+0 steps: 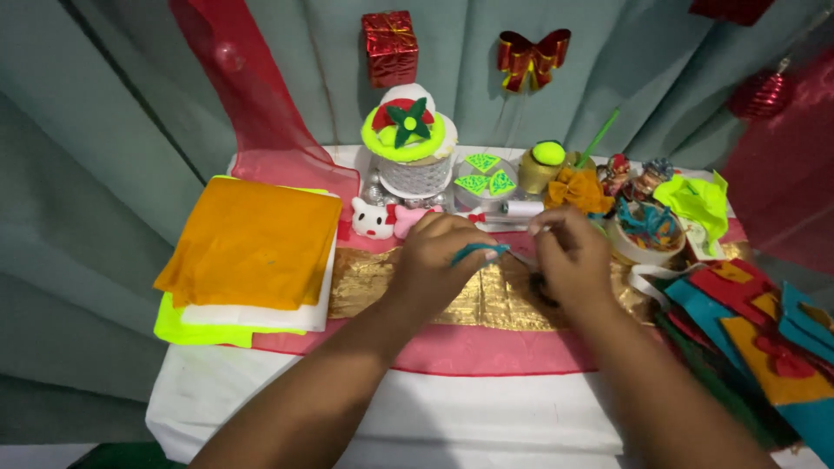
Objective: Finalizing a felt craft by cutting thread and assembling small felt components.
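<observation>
My left hand (439, 265) pinches a small teal strip of felt (476, 251) between thumb and fingers, over a gold shiny cloth (373, 282). My right hand (569, 260) is closed right beside it, its fingertips meeting the strip's right end; something dark shows under the palm, too hidden to identify. Both hands hover above the middle of the table.
A stack of orange, white and neon yellow felt sheets (252, 243) lies at left. Behind the hands stand a white cat figure (373, 219), a decorated round box (408, 143), small containers and an orange bow (575, 189). A bowl of trimmings (647, 230) and coloured felt pieces (756, 339) fill the right.
</observation>
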